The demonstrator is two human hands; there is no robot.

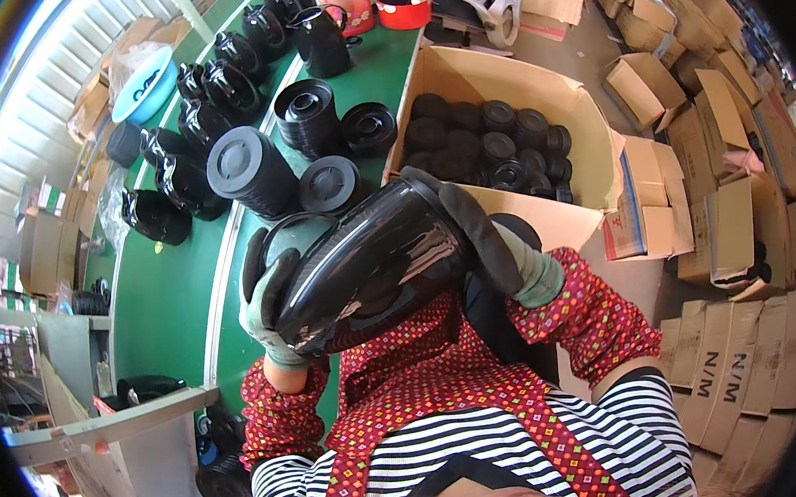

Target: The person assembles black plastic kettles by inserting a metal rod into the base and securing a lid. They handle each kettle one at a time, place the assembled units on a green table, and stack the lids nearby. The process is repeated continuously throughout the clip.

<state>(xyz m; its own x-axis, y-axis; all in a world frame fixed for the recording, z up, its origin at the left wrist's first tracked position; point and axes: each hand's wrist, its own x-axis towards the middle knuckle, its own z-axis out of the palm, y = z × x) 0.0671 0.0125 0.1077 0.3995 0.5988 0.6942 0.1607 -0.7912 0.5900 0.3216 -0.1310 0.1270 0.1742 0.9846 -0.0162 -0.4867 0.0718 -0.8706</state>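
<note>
A glossy black jug body (380,259) lies tilted sideways between my hands, in front of my chest, with a looped handle on its far side. My left hand (275,291), in a green and dark grey glove, grips its left end near the handle. Around the right end, my right hand (496,245) in a matching glove has its fingers wrapped. Just beyond the jug, round black lids (329,185) sit on the green table, beside a tall stack of black discs (248,170). The jug's underside is partly hidden.
A green work table (173,294) carries rows of black jugs (189,183) and another stack of black rings (306,115). At the right an open carton (583,108) holds many black round parts. A blue basin (144,86) stands far left; flattened cartons (739,362) lie right.
</note>
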